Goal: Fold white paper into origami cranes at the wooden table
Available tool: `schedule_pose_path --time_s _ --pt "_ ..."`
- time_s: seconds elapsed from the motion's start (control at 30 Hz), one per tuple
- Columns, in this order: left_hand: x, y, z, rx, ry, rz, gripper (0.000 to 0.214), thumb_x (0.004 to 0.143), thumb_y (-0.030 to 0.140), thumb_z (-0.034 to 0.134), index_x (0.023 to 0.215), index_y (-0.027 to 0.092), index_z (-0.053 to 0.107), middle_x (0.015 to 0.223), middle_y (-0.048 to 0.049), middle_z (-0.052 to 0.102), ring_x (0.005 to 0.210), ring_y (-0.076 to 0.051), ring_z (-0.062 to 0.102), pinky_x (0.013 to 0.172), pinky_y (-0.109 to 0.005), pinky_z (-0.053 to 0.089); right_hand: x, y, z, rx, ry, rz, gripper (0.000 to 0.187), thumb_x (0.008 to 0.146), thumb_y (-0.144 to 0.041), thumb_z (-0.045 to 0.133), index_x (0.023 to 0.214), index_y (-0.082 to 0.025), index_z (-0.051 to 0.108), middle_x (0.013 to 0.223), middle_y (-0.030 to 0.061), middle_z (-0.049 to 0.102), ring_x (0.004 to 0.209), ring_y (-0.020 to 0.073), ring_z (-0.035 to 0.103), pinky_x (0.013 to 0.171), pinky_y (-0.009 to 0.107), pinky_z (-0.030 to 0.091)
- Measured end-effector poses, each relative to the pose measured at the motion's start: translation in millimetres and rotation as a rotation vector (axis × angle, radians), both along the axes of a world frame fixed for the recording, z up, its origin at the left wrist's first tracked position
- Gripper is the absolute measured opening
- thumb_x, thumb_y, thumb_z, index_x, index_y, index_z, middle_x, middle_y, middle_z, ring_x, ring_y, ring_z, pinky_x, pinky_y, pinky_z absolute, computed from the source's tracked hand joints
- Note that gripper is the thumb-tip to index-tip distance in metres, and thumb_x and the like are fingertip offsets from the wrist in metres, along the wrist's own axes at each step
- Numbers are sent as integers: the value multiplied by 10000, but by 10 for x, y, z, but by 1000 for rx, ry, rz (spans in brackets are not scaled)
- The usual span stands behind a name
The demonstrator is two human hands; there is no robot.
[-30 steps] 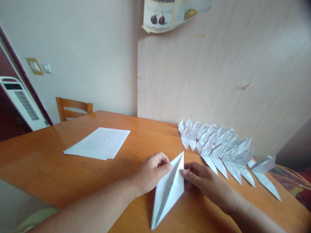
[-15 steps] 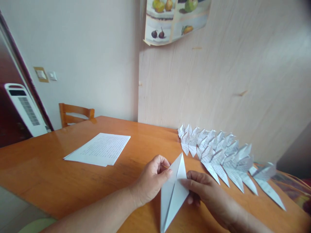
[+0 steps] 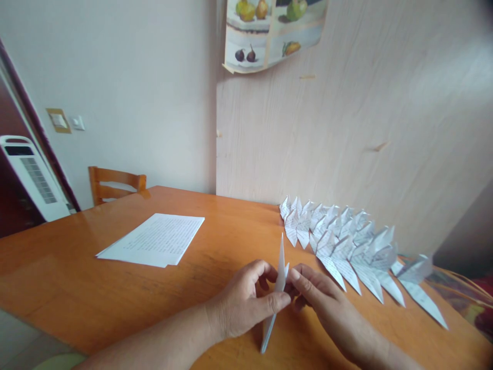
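Head view: the left hand (image 3: 248, 300) clamps the folded paper (image 3: 281, 275) between thumb and fingers, edge-on over the table (image 3: 227, 231), probably to bare its far side for the right hand (image 3: 321, 290), whose fingers bunch beside it; gripping or not, I can't tell. Left fingertips hide behind the paper.

The folded paper (image 3: 281, 257) is white, the paper sheets (image 3: 150, 241) are white with rows of dark writing, and the paper shapes (image 3: 341, 249) are greyish white with lines of dark marks. The table (image 3: 227, 236) is glossy orange-brown, the chair (image 3: 119, 178) a similar orange-brown. Behind, the wall (image 3: 146, 92) is plain pale grey, the board (image 3: 265, 144) pale beige with faint streaky grain, and the poster (image 3: 252, 38) shows yellow, green, orange and dark purple fruit.
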State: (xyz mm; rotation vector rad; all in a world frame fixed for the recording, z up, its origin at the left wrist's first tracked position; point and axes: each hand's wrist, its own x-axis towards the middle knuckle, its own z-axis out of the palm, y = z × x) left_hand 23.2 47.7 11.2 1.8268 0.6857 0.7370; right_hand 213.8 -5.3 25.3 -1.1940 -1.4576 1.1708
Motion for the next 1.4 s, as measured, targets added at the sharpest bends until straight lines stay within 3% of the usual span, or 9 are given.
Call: schedule_pose_path --time_s 0.1,0.23,0.4,0.57,0.67,0.83,1.0,1.23,1.4 --pt "4 16 11 -99 -79 -44 384 887 473 649 1086 148 603 935 -36 622 819 -161 536 711 -267 421 -15 -6 10 32 -43 45 351 993 -511 476 917 -210 640 841 16 594 772 159 529 681 269 430" --pt "28 64 -16 -211 -72 46 358 914 470 612 1016 128 650 867 -33 619 778 -159 529 674 -268 401 1 8 -64 61 -74 45 361 991 -515 474 863 -205 606 798 9 565 735 155 511 667 275 419" --pt "39 110 -81 -386 -152 67 357 896 468 630 981 122 661 804 -28 631 703 -148 523 637 -262 381 106 90 -170 68 -154 -245 375 928 -557 549 773 -216 536 678 -17 501 637 149 470 586 277 380" --pt "39 111 -79 -468 -216 25 354 873 453 660 990 119 662 862 -55 679 729 -160 568 689 -272 405 115 141 -168 10 -1 -238 435 884 -543 617 1135 -196 542 899 51 634 823 208 600 621 285 419" --pt "40 107 -72 -464 -192 4 344 856 447 678 984 129 650 886 -59 685 785 -189 601 721 -287 421 95 151 -198 -22 86 -176 515 870 -508 647 1235 -176 501 791 14 613 722 182 576 622 285 419" --pt "33 102 -54 -344 -144 -19 261 881 357 644 1035 147 625 941 -44 655 890 -196 596 802 -299 438 126 166 -251 10 71 -207 474 866 -450 647 1223 -161 532 695 -35 518 619 139 489 569 266 375" --pt "14 111 -57 -147 -27 137 413 871 291 621 1249 156 525 888 -12 615 854 -175 577 819 -305 439 134 169 -239 -35 -80 -181 422 871 -416 605 1212 -174 554 684 -38 478 590 142 475 528 269 341" --pt "-9 130 -115 213 250 121 279 805 172 597 1075 214 654 831 -4 631 834 -192 577 798 -314 435 168 205 -362 40 -429 -208 439 873 -300 564 1293 -171 557 716 -14 580 640 171 558 576 289 391" --pt "-19 110 -97 397 412 124 246 793 194 620 1013 249 714 953 -36 614 924 -227 565 817 -333 432 229 220 -360 182 -670 -204 237 848 -234 593 1057 -192 695 850 49 655 762 205 611 703 329 444"
